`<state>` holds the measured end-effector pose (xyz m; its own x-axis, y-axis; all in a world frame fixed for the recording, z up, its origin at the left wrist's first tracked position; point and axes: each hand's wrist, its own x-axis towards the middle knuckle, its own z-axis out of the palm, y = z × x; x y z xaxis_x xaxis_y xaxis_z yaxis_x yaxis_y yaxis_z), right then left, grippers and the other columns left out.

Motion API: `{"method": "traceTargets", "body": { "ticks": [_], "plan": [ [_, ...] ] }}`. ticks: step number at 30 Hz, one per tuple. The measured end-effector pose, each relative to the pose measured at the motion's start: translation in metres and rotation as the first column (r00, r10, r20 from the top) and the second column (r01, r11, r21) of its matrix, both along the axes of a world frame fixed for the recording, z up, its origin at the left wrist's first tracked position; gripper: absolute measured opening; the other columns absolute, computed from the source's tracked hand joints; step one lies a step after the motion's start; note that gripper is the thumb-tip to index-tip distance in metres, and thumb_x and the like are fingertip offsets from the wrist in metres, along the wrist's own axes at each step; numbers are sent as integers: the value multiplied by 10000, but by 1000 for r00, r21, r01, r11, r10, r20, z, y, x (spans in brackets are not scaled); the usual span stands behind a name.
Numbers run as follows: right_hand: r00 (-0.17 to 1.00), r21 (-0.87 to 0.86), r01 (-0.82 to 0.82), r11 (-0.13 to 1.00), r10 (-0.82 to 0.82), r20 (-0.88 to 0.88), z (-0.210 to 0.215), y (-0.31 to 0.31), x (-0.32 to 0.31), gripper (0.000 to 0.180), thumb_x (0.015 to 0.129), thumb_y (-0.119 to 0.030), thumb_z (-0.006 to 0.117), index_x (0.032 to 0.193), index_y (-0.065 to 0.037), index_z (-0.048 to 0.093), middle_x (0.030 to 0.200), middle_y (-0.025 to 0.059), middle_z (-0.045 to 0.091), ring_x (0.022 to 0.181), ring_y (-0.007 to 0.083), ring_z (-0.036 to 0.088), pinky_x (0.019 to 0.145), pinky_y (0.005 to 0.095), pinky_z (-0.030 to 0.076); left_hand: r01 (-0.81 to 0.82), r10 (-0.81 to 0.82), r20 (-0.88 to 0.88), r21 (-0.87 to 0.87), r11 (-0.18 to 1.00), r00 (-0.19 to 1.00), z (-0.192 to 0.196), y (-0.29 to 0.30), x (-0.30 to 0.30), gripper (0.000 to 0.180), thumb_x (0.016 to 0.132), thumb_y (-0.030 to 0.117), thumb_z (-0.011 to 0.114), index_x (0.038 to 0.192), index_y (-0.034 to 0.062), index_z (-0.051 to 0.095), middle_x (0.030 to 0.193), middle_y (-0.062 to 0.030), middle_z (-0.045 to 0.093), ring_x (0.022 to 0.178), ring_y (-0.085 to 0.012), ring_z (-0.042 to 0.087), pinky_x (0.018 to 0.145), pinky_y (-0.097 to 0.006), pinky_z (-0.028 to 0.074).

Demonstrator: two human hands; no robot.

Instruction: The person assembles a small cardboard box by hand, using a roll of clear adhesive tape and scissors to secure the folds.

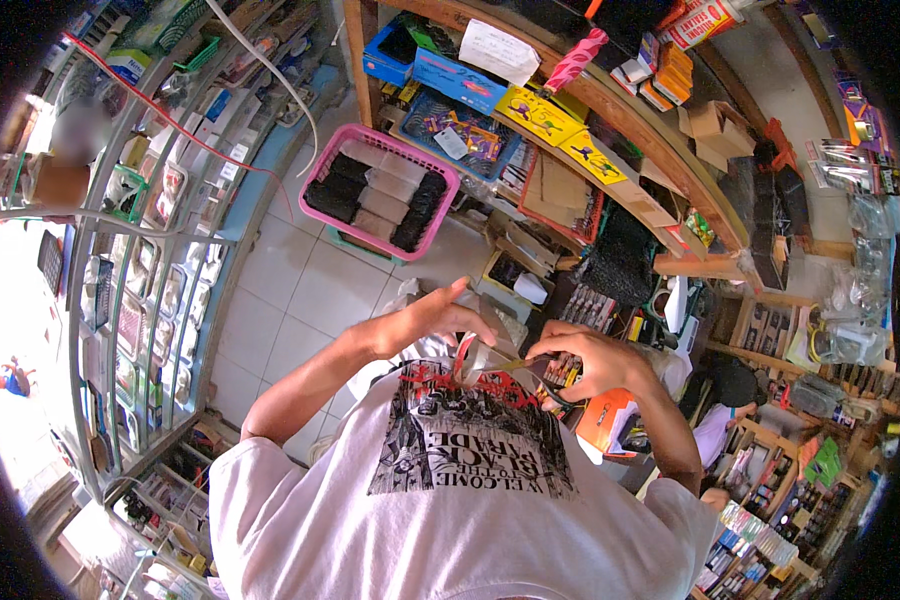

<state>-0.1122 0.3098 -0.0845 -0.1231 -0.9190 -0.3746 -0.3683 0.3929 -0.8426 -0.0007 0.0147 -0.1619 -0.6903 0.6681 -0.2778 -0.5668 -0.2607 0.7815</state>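
In front of my chest my left hand point(425, 322) has its fingers curled over a small roll point(470, 360), pale and clear with a red part, which looks like tape. A narrow yellowish strip point(510, 364) reaches from the roll toward my right hand point(598, 358). The thumb and fingers of that hand close around the strip's far end. A dark curved loop point(562, 396) shows below the right fingers; its kind is hard to make out. Both forearms are raised and bent inward above my printed white shirt point(450, 530).
A pink basket point(315, 205) of dark and pale wrapped packs stands ahead on the tiled floor point(290, 270). Shelving with goods point(160, 290) runs along the left. A wooden shelf point(650, 110) curves overhead at right. Another person point(722, 415) is at the right beside crowded racks.
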Motion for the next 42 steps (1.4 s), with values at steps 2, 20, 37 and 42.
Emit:
{"method": "traceTargets", "body": {
  "ticks": [2,20,37,42],
  "plan": [
    [999,92,-37,995,36,14,0,-12,-4,611,639,-281,921,1140,-34,671,990,101,599,933,257,612,818,357,495,13,-13,20,1,1000,1000,1,-1,-2,908,1009,698,92,1305,39,641,1350,-63,618,1297,-210,488,1057,-372,360],
    [995,31,-90,995,91,-39,-5,-22,-16,561,705,-114,770,1255,-69,671,908,82,525,864,236,574,766,349,486,11,-19,143,59,998,990,11,1,-11,943,960,776,143,1469,50,466,1469,-110,525,1354,-218,446,1010,-388,399],
    [862,-93,466,880,-475,-176,43,22,-60,569,727,-103,867,1239,-92,620,914,15,502,822,117,541,712,278,483,-484,270,-563,-273,831,781,-35,47,10,1148,773,205,881,1602,135,90,1384,-111,573,1330,-263,489,1105,-445,393],
    [308,-443,775,451,-882,-357,62,131,-130,441,901,-157,739,1265,-89,500,879,-7,581,811,90,586,696,246,454,-518,440,-366,-146,843,820,-19,49,0,1130,795,156,858,1606,128,72,1365,-114,592,1307,-253,515,1096,-466,414]
  ]
}}
